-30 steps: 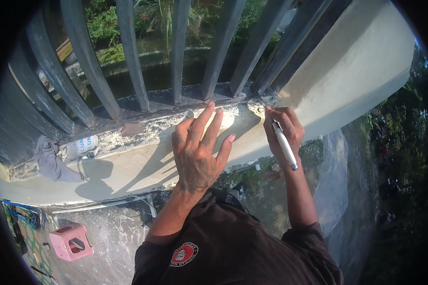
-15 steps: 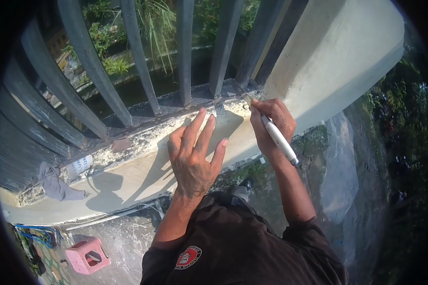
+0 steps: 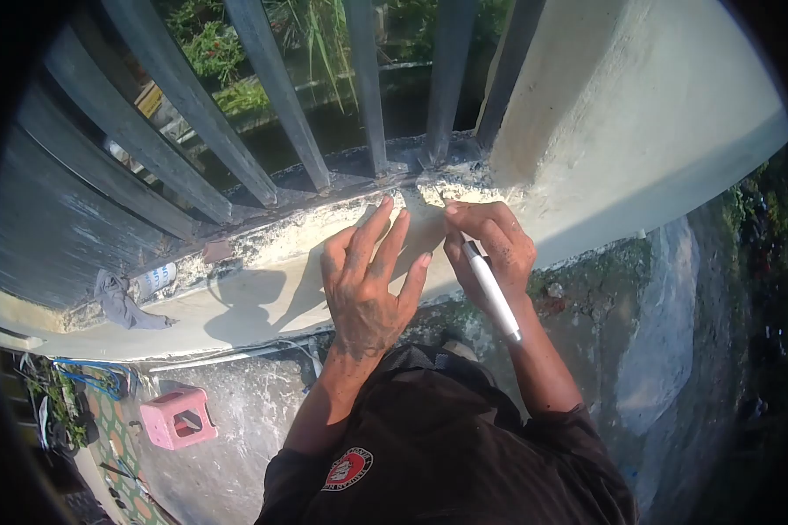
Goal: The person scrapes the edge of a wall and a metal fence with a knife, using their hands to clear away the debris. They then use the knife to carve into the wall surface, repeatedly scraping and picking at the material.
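Note:
My right hand [image 3: 497, 249] grips a white-handled scraper [image 3: 496, 297], its handle slanting down toward my forearm. The blade end is mostly hidden by my fingers, close to the rough, flaking top edge of the low wall [image 3: 324, 241]. With fingers spread, my left hand [image 3: 369, 284] is at the cream face of the wall, fingertips near the chipped edge; it holds nothing. Farther left on the ledge, a grey cloth [image 3: 130, 304] lies beside a white can with blue lettering [image 3: 156, 278].
Dark metal fence bars [image 3: 289, 105] rise from the ledge. A thick cream pillar [image 3: 648, 131] stands at the right. Below are a pink plastic stool [image 3: 178, 418], a blue hose [image 3: 96, 374] and a stained concrete floor [image 3: 245, 411]. Plants grow beyond the bars.
My right hand has drawn the scraper slightly left and back toward me along the edge, and the blade shows less. My left hand stays spread. The view has shifted a little.

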The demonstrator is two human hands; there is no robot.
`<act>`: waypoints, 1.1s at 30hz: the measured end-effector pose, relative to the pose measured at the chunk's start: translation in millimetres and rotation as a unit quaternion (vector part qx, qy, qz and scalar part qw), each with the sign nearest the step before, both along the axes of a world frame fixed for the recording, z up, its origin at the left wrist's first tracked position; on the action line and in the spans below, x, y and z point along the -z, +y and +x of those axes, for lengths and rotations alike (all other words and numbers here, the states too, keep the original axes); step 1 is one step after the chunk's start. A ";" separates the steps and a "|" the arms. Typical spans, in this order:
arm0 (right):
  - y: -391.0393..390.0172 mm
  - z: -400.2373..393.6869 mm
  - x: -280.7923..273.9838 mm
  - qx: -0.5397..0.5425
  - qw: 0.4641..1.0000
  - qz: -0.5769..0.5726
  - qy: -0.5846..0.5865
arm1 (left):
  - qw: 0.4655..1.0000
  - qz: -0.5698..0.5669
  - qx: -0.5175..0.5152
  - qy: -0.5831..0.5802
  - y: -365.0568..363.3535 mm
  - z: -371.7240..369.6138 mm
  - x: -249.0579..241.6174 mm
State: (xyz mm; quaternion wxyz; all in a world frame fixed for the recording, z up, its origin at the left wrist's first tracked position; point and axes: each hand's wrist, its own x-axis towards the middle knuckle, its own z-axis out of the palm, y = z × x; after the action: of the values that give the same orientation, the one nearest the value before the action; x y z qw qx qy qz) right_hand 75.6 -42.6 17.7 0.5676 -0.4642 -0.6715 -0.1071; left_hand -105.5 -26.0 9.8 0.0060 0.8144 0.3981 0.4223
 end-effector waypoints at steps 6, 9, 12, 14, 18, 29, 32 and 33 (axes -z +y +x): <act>1.6 24.2 11.3 -0.102 0.994 0.002 0.022 | 0.998 0.007 -0.069 -0.007 -3.3 37.1 -3.2; 3.0 31.0 14.0 -0.135 0.990 -0.019 0.034 | 0.996 0.000 -0.090 -0.026 -5.8 52.0 -2.2; 5.2 30.8 15.8 -0.145 0.987 -0.026 0.070 | 0.994 0.025 -0.097 -0.042 -12.9 64.1 -4.0; 8.1 30.6 15.1 -0.161 0.980 -0.037 0.114 | 0.989 -0.040 -0.108 -0.091 -25.8 72.8 -8.2; 11.0 33.7 13.8 -0.194 0.977 -0.040 0.084 | 0.981 -0.018 -0.100 -0.165 -45.8 81.2 0.0; 15.4 20.3 0.8 -0.197 0.977 -0.074 0.034 | 0.974 0.209 -0.077 0.041 -73.1 73.8 -14.1; 11.4 20.6 -2.8 -0.203 0.975 -0.088 0.026 | 0.976 0.194 -0.088 0.052 -81.3 75.4 -14.9; 10.3 20.0 -3.4 -0.208 0.973 -0.098 0.023 | 0.975 0.195 -0.090 0.052 -81.6 74.4 -12.7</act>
State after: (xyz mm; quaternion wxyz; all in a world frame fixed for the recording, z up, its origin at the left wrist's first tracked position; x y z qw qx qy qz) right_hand 95.6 -32.3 21.1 0.5446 -0.3700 -0.7473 0.0899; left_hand -31.1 -107.6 22.4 -0.2114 0.7818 0.3792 0.4476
